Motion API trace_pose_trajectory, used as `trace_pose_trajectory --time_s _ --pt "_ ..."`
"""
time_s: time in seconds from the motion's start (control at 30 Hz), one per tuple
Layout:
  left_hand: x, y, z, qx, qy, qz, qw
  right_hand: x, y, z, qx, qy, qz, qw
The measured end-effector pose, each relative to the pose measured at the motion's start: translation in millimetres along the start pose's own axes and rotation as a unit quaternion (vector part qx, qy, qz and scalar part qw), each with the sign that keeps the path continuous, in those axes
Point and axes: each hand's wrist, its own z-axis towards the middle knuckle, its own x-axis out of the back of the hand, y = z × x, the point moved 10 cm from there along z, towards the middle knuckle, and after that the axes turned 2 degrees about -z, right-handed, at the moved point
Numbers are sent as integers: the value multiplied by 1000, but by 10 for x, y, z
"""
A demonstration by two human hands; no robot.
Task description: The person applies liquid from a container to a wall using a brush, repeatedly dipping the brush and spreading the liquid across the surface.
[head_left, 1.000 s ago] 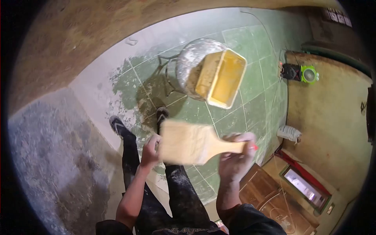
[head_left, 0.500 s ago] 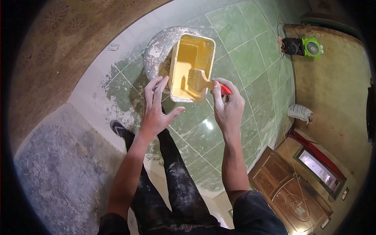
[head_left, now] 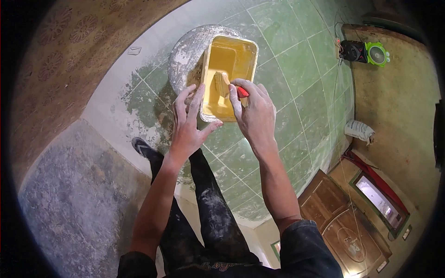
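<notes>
A rectangular tub [head_left: 254, 62] with yellow inner walls sits partly over a round, paint-spattered stool or drum [head_left: 185, 55]. My right hand [head_left: 254, 109] grips the red handle of a paint brush [head_left: 222, 84], whose bristle end is inside the tub over the yellow paint. At the tub's left near corner, my left hand [head_left: 189, 123] has its fingers spread and its thumb by the near rim. The left fingertips are at the tub's side; whether they press on it is hard to tell.
Green tiled floor [head_left: 296, 92] with white dust spreads around. A black and green speaker [head_left: 366, 53] and a white sack [head_left: 359, 131] are by the right wall. A wooden door [head_left: 343, 222] is at lower right; a patterned brown wall [head_left: 60, 60] at left.
My right hand and the brush have moved left and slightly up, over the middle of the tub. My left hand has come closer to the tub's near left corner.
</notes>
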Motion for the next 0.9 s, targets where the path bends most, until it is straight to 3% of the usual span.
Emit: trace_pose_trajectory --time_s 0.4,0.6,0.9 --pt "-5 3 11 0 -10 13 1000 517 -38 -208 -81 24 43 995" --pt "-2 3 6 -12 -2 18 1000 641 210 -676 -189 106 152 964" --pt "2 48 5 -2 -11 31 999 229 231 -531 -123 71 78 987"
